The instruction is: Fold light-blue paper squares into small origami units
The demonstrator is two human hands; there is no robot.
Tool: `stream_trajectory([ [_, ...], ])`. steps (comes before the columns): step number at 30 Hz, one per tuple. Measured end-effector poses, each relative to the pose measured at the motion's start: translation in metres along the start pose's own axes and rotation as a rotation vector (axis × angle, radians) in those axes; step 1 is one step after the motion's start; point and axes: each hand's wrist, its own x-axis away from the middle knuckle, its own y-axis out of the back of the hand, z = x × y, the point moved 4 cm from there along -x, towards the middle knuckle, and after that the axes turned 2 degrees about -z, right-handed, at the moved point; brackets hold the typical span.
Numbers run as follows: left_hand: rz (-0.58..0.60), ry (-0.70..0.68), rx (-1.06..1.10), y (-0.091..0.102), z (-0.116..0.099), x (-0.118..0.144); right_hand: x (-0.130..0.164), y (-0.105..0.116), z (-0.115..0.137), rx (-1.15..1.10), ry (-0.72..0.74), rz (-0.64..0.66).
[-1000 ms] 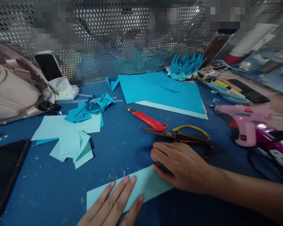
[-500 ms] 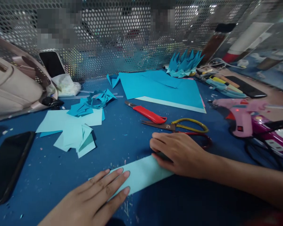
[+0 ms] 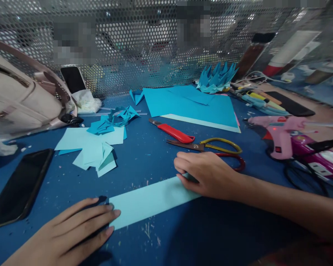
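Both arms come in bare, with no sleeve, watch or ring on them. The left hand shows short nails with a pale pink sheen on the fingertips. The right hand is bare too, and its forearm is uncovered to the frame's edge.

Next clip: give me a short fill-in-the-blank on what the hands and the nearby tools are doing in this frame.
1. Both hands press the ends of a light blue paper ____.
2. The right hand lies just in front of the yellow-handled ____.
3. The left hand lies to the right of a black ____ lying flat on the table.
4. The utility knife has a ____ handle.

Missing words: strip; scissors; phone; red.
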Motion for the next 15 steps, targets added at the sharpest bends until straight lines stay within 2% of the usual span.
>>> stream_trajectory([
  [6,-0.002,-0.017,0.022,0.006,-0.005,-0.011,0.001,-0.001,0.001,0.016,0.012,-0.012],
  [10,0.086,-0.011,0.053,0.009,-0.006,-0.036,0.002,-0.002,-0.001,0.019,0.027,-0.023],
  [12,0.161,-0.046,0.079,0.006,-0.007,-0.05,0.002,-0.002,-0.003,0.005,0.052,-0.018],
  [15,0.203,-0.088,0.092,0.002,-0.008,-0.073,0.002,-0.002,-0.006,-0.048,0.093,0.016],
])
